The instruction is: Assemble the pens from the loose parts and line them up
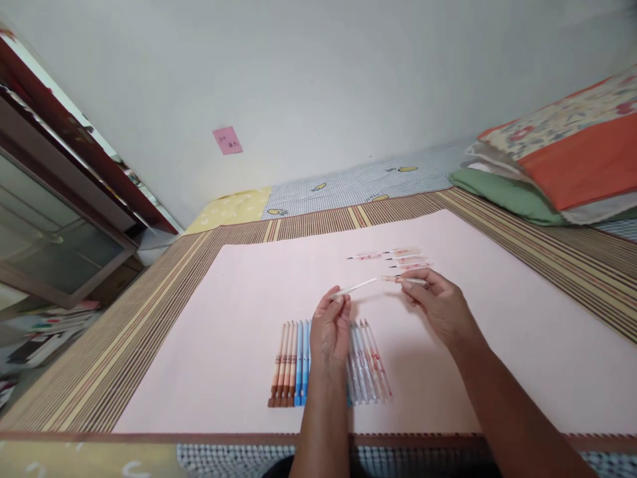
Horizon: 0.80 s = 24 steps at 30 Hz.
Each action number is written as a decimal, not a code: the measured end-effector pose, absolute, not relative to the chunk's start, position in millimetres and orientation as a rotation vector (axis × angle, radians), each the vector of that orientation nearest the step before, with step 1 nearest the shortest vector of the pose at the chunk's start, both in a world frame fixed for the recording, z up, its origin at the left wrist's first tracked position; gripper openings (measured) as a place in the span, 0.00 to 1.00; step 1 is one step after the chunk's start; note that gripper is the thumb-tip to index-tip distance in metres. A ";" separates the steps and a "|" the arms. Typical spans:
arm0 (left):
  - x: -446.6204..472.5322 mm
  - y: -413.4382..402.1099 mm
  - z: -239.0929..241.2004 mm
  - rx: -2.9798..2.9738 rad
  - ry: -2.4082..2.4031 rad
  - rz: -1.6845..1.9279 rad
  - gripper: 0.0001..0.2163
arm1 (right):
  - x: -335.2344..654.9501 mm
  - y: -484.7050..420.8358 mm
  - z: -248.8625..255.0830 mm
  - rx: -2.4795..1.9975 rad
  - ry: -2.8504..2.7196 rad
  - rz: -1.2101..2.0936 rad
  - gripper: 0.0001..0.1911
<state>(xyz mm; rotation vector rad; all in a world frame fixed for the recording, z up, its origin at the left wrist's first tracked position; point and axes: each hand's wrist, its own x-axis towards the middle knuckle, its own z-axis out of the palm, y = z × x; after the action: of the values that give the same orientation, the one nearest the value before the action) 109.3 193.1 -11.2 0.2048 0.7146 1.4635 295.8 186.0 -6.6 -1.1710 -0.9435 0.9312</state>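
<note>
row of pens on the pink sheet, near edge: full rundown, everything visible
The row of pens lies flat on the pink sheet, side by side and touching, running roughly toward the person. From the left: about four tan ones with brown ends, then blue ones, then clear ones with pinkish print. They look plastic. The left hand and its forearm are in front of the middle of the row, hiding some pens, so the count cannot be told. Contact with the arm cannot be told.

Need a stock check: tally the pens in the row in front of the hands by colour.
Brown pens: 4
Blue pens: 2 showing; the left hand may hide more
Clear pens: about 5, too blurred to be sure
Total: about 11
</note>
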 end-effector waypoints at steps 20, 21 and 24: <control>110.7 192.5 -9.9 0.207 0.730 1.471 0.07 | 296.2 181.8 -2.7 -0.961 -0.934 1.037 0.11; 110.4 192.5 -10.2 0.213 0.730 1.471 0.07 | 296.6 181.9 -2.5 -0.967 -0.937 1.033 0.12; 109.6 192.8 -11.4 0.219 0.731 1.466 0.06 | 297.6 182.1 -1.9 -0.992 -0.951 1.020 0.13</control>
<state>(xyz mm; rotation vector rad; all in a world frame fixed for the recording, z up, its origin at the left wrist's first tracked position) 109.6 192.8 -11.4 0.2186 0.7306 1.4658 297.6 182.1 -1.9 -0.9922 -0.9513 1.0195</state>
